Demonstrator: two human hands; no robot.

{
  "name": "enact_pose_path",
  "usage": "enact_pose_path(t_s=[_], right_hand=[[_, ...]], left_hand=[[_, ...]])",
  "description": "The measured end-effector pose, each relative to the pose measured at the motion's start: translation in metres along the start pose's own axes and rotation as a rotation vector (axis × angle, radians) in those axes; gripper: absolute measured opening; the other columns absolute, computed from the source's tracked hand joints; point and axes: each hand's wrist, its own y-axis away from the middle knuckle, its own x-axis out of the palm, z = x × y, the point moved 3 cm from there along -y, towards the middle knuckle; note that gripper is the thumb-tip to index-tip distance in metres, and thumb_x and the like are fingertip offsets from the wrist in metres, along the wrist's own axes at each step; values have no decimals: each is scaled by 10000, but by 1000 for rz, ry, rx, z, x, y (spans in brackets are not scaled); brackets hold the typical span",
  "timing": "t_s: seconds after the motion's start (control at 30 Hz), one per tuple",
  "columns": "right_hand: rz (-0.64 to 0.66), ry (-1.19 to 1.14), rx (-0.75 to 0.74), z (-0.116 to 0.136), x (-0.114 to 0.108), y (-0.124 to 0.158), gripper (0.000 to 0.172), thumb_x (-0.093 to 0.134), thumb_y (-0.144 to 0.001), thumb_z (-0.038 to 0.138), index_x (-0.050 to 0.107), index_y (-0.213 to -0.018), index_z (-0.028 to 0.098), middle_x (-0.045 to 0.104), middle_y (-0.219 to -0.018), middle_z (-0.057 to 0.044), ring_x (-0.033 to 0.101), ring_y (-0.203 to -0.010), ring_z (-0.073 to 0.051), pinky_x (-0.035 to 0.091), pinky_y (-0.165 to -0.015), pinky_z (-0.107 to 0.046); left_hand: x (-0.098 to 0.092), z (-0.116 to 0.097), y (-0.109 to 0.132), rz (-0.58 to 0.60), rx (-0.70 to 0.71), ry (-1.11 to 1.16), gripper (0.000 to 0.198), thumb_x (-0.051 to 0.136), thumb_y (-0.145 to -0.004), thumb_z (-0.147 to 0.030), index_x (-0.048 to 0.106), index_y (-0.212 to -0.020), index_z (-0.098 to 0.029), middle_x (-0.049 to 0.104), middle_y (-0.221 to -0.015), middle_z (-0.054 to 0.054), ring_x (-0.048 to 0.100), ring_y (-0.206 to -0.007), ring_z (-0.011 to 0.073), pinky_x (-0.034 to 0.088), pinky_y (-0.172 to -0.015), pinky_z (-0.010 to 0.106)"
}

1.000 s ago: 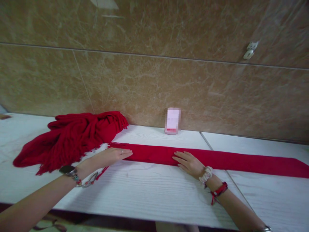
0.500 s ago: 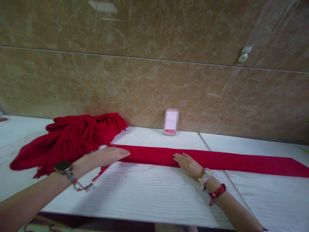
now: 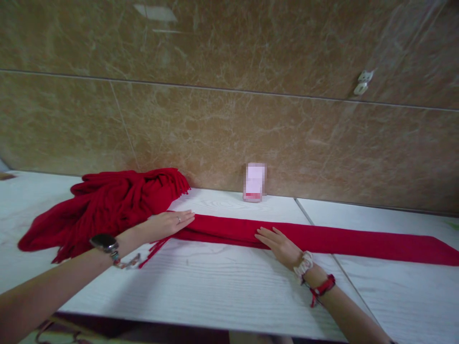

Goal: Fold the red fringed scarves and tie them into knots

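From where I stand, the fresh change is at the left end of the red scarf [image 3: 229, 231]: the left hand [image 3: 168, 223] has slid a little away from the person, towards the wall [image 3: 215, 129], so its fingertips now reach the scarf's far edge, and along the near edge a crease shows more plainly, as though the layers have parted slightly. I read that as this end lying less smooth and flat than the stretch at the right. The left hand is palm down, its fingers straight and pressed together on the scarf; the thumb is hidden from me, but it looks laid on rather than pinching. The right hand [image 3: 281, 246] has hardly moved, and lies with its fingers outstretched and a little spread, touching the scarf around the middle and gripping nothing that I can see. The scarf runs as a long, narrow band across the white desk [image 3: 201, 286], with red fringe [image 3: 156, 251] poking out on the near side of the left hand. Farther left lies a rumpled red heap [image 3: 122, 200] of fringed fabric, and a blurred pink object [image 3: 255, 182] stands near the wall.
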Motion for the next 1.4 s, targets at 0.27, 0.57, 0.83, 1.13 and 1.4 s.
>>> enact_pose_path(t_s=[0.27,0.57,0.83,1.13,1.4], right_hand=[[47,-4,-6,5,-5,-3,542,295,-755,-11,472,-1226,190,489,-1244,-120,389,-1193,-192,329,-961,-460],[41,6,1,5,-7,-3,541,261,-761,-9,461,-1235,161,487,-1243,-129,397,-1187,-193,351,-949,-453],[40,-5,4,8,-10,-2,436,325,-819,110,480,-1220,184,476,-1260,-108,381,-1200,-192,319,-975,-444],[236,2,156,25,-23,-18,442,356,-874,355,319,-1312,312,287,-1381,-49,208,-1276,-281,124,-940,-653],[338,-49,210,22,-29,-9,429,288,-897,351,274,-1325,325,220,-1407,-8,162,-1295,-231,99,-974,-615]], left_hand=[[8,-23,23,9,-26,84,683,210,-692,124,448,-1244,-202,478,-1274,20,450,-1150,140,393,-961,264],[-1,-29,23,39,-69,-12,650,232,-684,110,465,-1222,-170,479,-1270,55,457,-1143,141,374,-945,261],[-8,-44,19,195,-75,-63,556,327,-675,56,531,-1158,-128,514,-1229,92,484,-1117,173,375,-925,286],[-26,-79,-75,7,-114,191,412,351,-877,-249,392,-1282,-184,388,-1339,88,346,-1227,193,288,-994,366],[-3,-90,-63,136,71,357,414,337,-887,-392,303,-1299,-380,204,-1427,15,140,-1298,284,133,-1005,540]])
